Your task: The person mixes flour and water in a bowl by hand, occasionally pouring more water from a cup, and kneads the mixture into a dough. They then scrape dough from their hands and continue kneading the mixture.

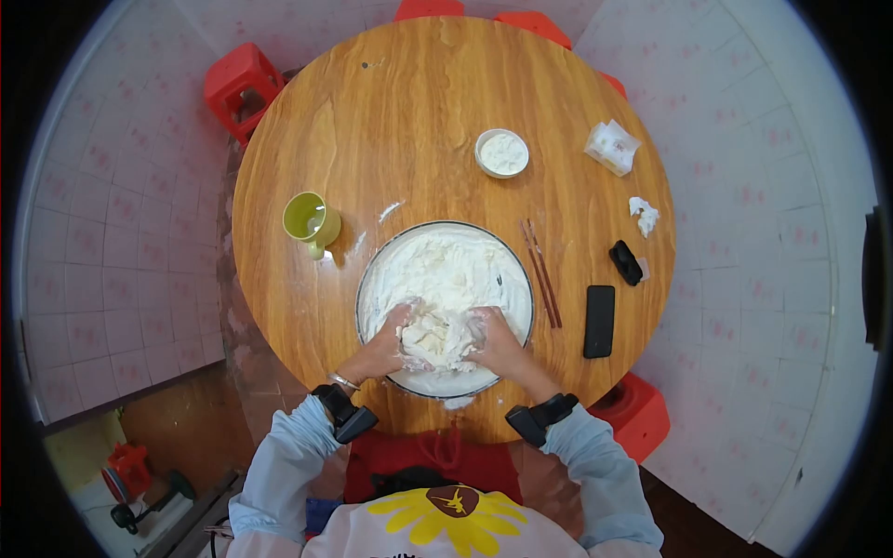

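A lump of dough [433,337] is held between the left hand [489,337] and the right hand [393,340], in the near half of a wide round tray [361,299] on the wooden table [428,112]; it is touched on its right side by the left hand and on its left side by the right hand. Both hands are curved inward and closed around its sides, their fingers coated in flour and partly buried. The dough is irregular and ragged; no clear pointing end can be made out, and its long axis cannot be told. Loose flour [446,265] is spread over the tray beyond it; a green mug [312,221] is placed left of the tray, a white bowl of flour [502,153] beyond it; to the right, a pair of chopsticks [542,279] is laid nearest the tray, with a black phone [600,322] farther out.
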Available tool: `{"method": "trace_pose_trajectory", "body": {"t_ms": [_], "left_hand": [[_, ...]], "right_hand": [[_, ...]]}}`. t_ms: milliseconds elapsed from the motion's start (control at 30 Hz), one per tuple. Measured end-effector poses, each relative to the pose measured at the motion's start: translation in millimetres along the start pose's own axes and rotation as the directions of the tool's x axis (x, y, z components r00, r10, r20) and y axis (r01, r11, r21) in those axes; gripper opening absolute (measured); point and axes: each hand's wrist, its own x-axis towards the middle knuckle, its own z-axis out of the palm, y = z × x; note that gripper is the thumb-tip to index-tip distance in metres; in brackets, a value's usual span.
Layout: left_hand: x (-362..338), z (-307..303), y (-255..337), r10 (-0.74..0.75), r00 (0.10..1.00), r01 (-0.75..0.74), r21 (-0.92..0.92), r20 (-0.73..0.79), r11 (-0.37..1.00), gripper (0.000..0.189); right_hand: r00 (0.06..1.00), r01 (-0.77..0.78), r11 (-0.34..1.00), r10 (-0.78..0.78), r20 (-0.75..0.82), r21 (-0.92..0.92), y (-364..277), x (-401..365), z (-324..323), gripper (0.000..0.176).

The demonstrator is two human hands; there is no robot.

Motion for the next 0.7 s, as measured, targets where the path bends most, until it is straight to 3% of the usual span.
{"method": "trace_pose_trajectory", "body": {"t_ms": [33, 167, 233, 267, 333, 433, 567, 700], "left_hand": [[0.8, 1.5, -1.7, 0.031, 0.999, -0.031, 0.024, 0.013, 0.999, 0.104], [2.5, 7.2, 0.8, 0.044, 0.999, -0.041, 0.116, -0.021, 0.992, 0.101], [2.2, 11.3, -1.4, 0.159, 0.987, -0.151, 0.284, -0.006, 0.947, 0.084], [4.2, 11.3, -0.3, 0.158, 0.987, -0.150, 0.280, -0.006, 0.948, 0.084], [5.2, 14.1, 2.4, 0.101, 0.995, -0.089, 0.299, -0.025, 0.950, 0.075], [12.4, 15.1, -7.3, 0.145, 0.984, -0.099, 0.348, -0.107, 0.932, 0.070], [28.1, 11.8, -6.0, 0.141, 0.978, -0.077, 0.366, -0.152, 0.928, 0.061], [44.0, 9.9, -3.2, 0.021, 0.983, 0.060, 0.434, -0.181, 0.899, 0.054]], "right_hand": [[0.993, 0.052, 0.984, -0.070, -0.100, -0.168, -4.9, 0.1, 5.0, 0.082], [0.992, 0.029, 0.984, -0.051, -0.118, -0.175, 2.4, 5.0, 29.5, 0.091], [0.989, -0.070, 0.972, 0.038, -0.146, -0.222, 0.7, 3.6, 39.1, 0.087], [0.989, -0.073, 0.972, 0.042, -0.144, -0.224, -1.5, 4.0, 41.7, 0.087], [0.979, -0.054, 0.936, -0.019, -0.205, -0.347, -13.4, 0.7, 44.2, 0.081], [0.974, -0.169, 0.912, 0.095, -0.207, -0.374, -29.9, 11.9, 40.4, 0.075], [0.955, -0.228, 0.902, 0.134, -0.264, -0.366, -31.8, 29.9, 36.0, 0.069], [0.927, -0.296, 0.890, 0.181, -0.328, -0.346, -20.9, 40.6, 32.7, 0.060]]}}
